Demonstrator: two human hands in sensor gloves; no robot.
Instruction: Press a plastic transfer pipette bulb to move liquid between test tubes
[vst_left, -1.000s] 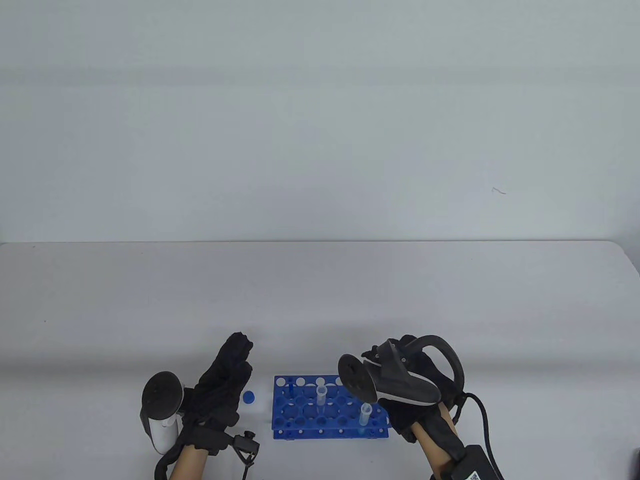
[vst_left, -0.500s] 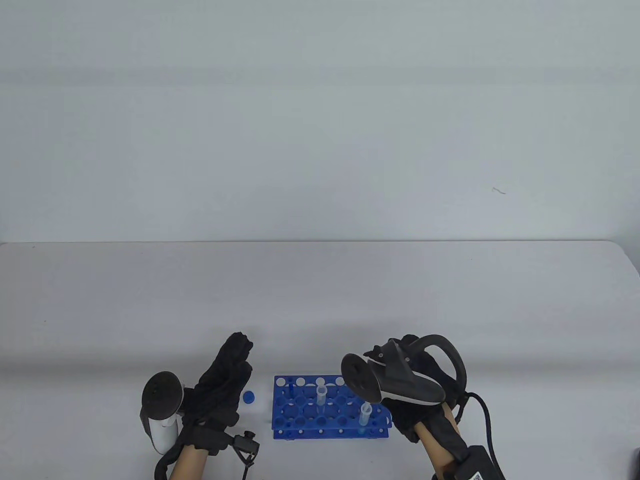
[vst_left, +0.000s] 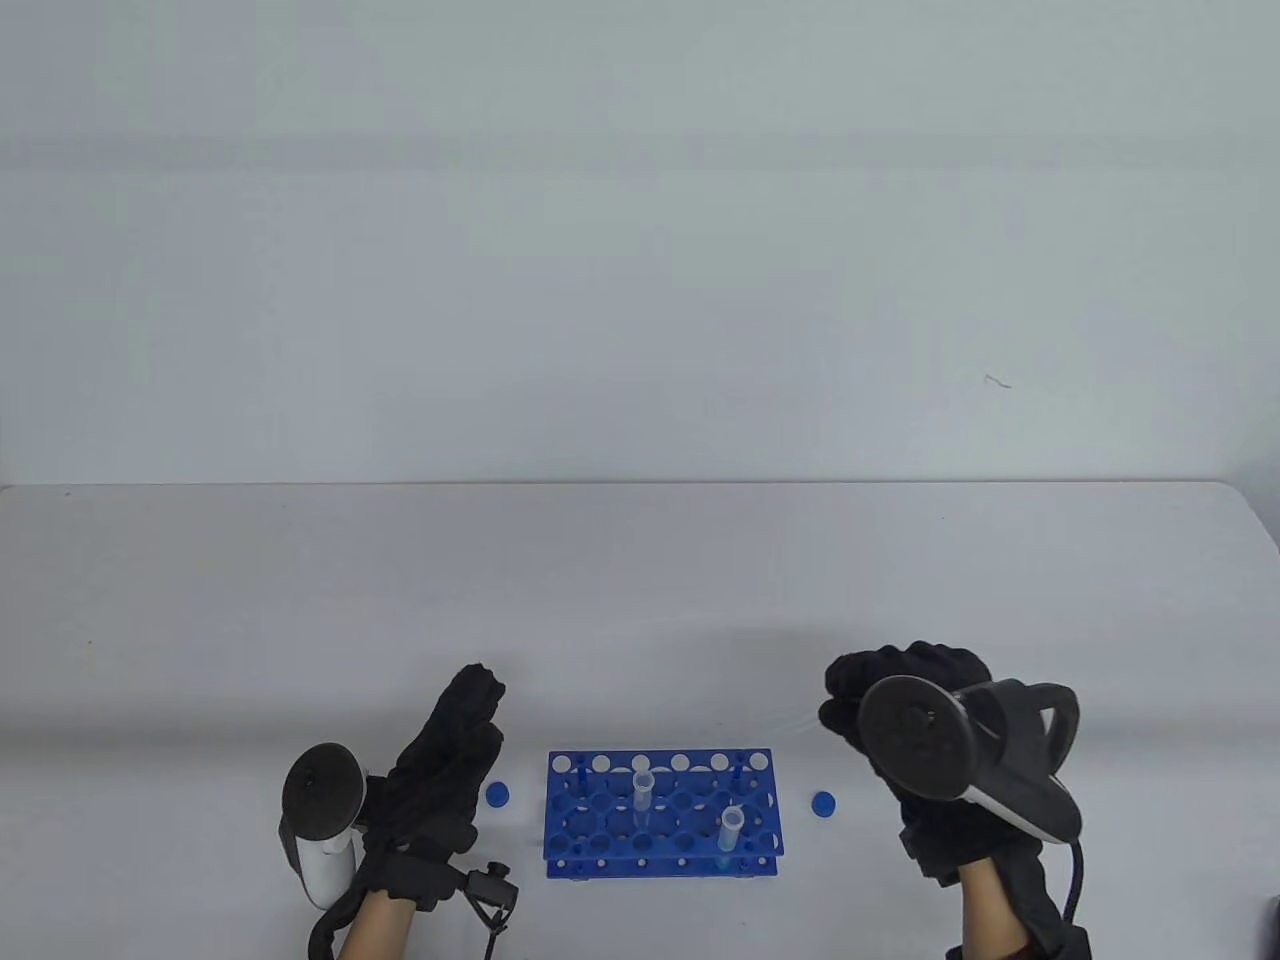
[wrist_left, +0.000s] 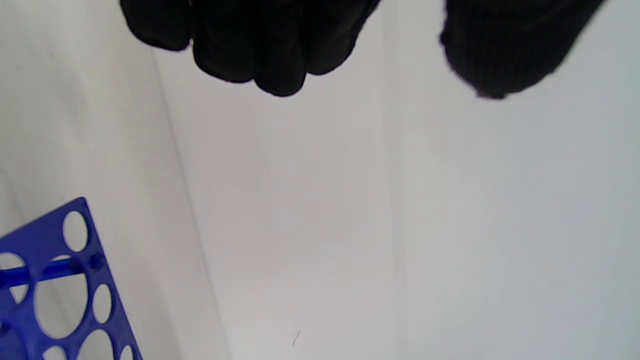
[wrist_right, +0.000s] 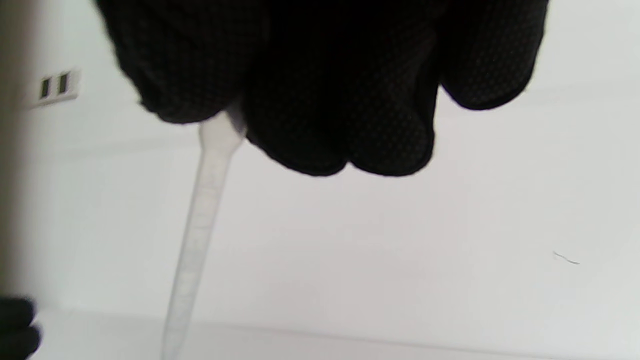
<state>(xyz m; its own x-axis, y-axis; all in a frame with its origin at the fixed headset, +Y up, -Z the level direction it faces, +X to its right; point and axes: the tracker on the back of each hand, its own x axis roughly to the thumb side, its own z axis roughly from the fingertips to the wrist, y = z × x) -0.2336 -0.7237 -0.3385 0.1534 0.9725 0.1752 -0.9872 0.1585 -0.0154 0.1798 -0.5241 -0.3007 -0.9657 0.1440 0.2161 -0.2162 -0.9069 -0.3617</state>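
Note:
A blue test tube rack (vst_left: 662, 812) stands on the table near the front edge, with two open clear tubes in it: one at the middle (vst_left: 642, 790) and one at the front right (vst_left: 731, 833). My right hand (vst_left: 900, 705) is raised to the right of the rack and grips a clear plastic pipette (wrist_right: 200, 225), whose stem hangs out below the fingers in the right wrist view. My left hand (vst_left: 470, 730) rests on the table left of the rack, fingers extended, holding nothing. The rack's corner (wrist_left: 55, 285) shows in the left wrist view.
Two blue tube caps lie on the table: one (vst_left: 497, 794) between the left hand and the rack, one (vst_left: 823, 803) to the rack's right. The grey table (vst_left: 640, 600) stretches back to a pale wall.
My right hand has moved from over the rack's right end to the right and away from it, uncovering the right blue cap. The left hand has not moved.

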